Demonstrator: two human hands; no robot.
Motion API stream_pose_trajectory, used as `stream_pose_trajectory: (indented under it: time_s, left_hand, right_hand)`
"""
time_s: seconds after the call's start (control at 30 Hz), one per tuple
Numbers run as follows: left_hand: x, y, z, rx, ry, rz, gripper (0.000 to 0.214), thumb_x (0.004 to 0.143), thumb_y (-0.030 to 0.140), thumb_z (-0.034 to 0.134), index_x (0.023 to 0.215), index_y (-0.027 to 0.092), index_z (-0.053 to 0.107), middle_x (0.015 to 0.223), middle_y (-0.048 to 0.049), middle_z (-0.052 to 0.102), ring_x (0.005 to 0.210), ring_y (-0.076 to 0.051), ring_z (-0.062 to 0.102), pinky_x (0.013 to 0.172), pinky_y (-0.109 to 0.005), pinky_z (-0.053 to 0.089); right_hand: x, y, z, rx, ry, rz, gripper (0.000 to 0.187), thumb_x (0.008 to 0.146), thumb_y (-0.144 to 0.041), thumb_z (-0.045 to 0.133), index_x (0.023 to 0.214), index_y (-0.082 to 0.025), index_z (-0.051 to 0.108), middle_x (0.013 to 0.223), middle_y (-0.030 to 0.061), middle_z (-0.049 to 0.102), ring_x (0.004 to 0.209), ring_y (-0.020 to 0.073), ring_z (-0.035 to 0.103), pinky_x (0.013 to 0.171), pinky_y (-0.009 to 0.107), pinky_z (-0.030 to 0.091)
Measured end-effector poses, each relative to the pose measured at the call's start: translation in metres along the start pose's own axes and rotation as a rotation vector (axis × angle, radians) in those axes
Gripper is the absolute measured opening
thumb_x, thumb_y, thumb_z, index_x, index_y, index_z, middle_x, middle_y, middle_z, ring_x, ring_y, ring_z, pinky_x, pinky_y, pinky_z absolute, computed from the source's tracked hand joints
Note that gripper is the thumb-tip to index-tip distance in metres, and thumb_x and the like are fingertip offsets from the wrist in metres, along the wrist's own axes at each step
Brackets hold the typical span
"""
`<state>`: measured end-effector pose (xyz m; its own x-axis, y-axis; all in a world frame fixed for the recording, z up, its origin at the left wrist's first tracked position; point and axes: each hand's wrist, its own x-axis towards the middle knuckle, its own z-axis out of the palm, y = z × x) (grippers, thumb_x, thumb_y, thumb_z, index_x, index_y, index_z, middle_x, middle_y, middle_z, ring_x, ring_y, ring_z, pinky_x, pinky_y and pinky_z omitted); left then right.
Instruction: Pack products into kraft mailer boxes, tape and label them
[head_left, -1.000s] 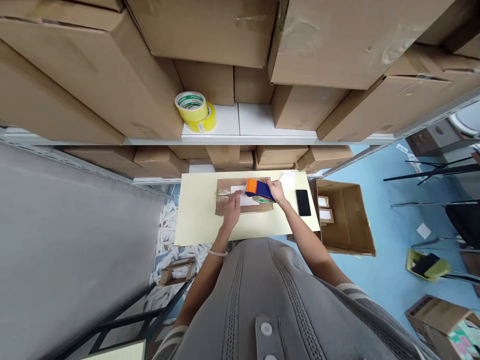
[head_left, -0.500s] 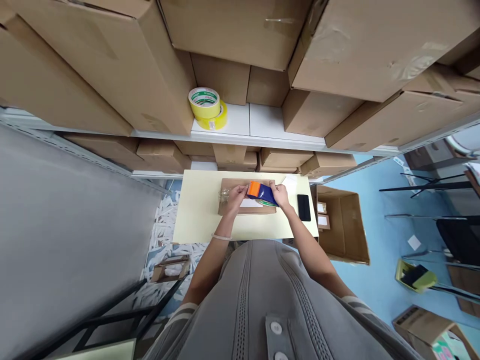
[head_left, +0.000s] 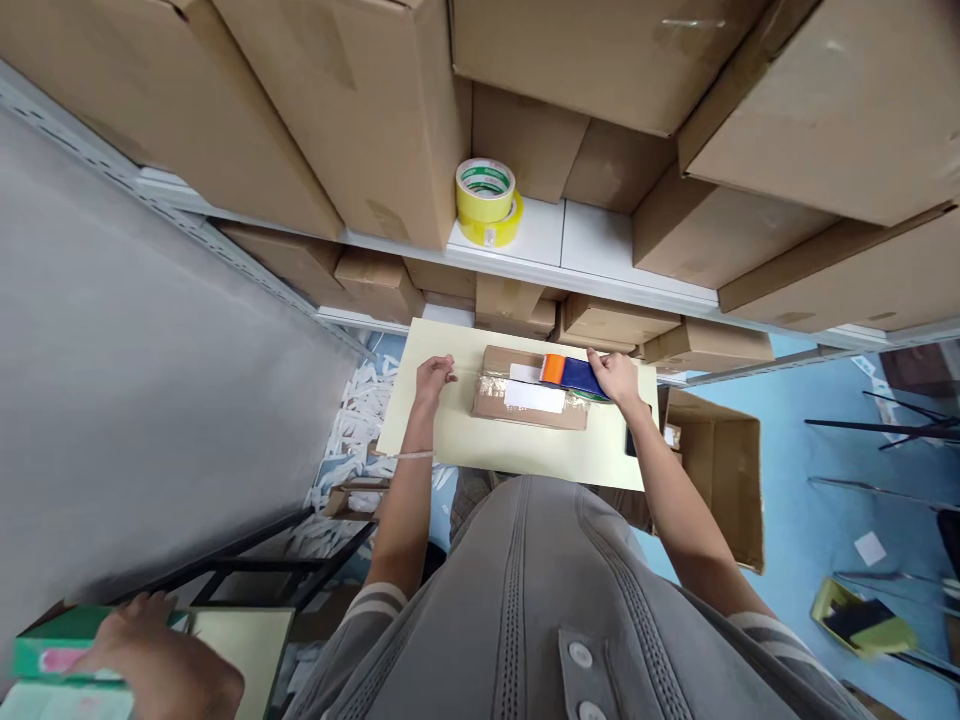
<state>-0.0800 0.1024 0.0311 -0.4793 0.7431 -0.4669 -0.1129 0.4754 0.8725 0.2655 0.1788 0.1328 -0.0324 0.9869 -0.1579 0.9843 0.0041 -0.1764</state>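
Observation:
On the pale table [head_left: 457, 445] lies a closed cardboard box [head_left: 495, 403] with clear tape and white labels on its top. My right hand [head_left: 616, 378] is closed around a blue tape dispenser [head_left: 579, 376] with an orange front, held over the box's right part. A green-printed tape roll shows partly beneath it. To the left of the box, apart from it, is my left hand [head_left: 433, 380], its fingers curled together above the table. Whether anything is between those fingers is hidden.
Yellow tape rolls [head_left: 486, 204] sit on the shelf [head_left: 600, 240] among cardboard boxes. A phone [head_left: 630, 436] lies at the table's right, beside a large open carton [head_left: 731, 470]. At lower left, another person's hand [head_left: 169, 660] is at a green box [head_left: 60, 640].
My left hand has left the dispenser's front and moved left, off the box. My right hand still holds the dispenser. The view has shifted, and another person's hand has appeared at lower left.

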Motion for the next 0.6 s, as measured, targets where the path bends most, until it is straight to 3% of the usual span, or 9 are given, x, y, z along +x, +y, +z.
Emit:
stream_pose_trajectory:
  time_s: [0.13, 0.37, 0.6]
  left_hand:
    - [0.003, -0.018, 0.013, -0.03, -0.056, -0.033, 0.048, 0.067, 0.072, 0.067, 0.079, 0.026, 0.063, 0.067, 0.0003, 0.065, 0.086, -0.02, 0.065, 0.092, -0.05, 0.058]
    - [0.009, -0.058, 0.043, -0.056, -0.082, -0.018, 0.042, 0.069, 0.057, 0.07, 0.063, 0.017, 0.059, 0.055, 0.0003, 0.056, 0.06, -0.014, 0.058, 0.064, -0.031, 0.053]
    - [0.005, -0.076, 0.068, 0.068, -0.046, 0.064, 0.025, 0.085, 0.042, 0.055, 0.072, 0.021, 0.055, 0.073, -0.0005, 0.061, 0.077, -0.015, 0.061, 0.076, -0.027, 0.048]
  right_hand:
    - [0.0, -0.012, 0.003, -0.092, -0.007, -0.025, 0.069, 0.099, -0.056, 0.028, 0.051, -0.019, 0.06, 0.059, 0.0123, 0.065, 0.069, 0.0247, 0.064, 0.059, 0.03, 0.031]
    - [-0.003, -0.02, 0.001, -0.127, -0.026, 0.004, 0.075, 0.1, -0.06, 0.023, 0.058, -0.018, 0.068, 0.066, 0.0146, 0.07, 0.073, 0.0254, 0.066, 0.062, 0.03, 0.033]
    - [-0.006, -0.019, 0.014, -0.152, -0.019, 0.038, 0.079, 0.1, -0.062, 0.019, 0.066, -0.016, 0.074, 0.073, 0.0161, 0.072, 0.077, 0.0252, 0.067, 0.063, 0.03, 0.034]
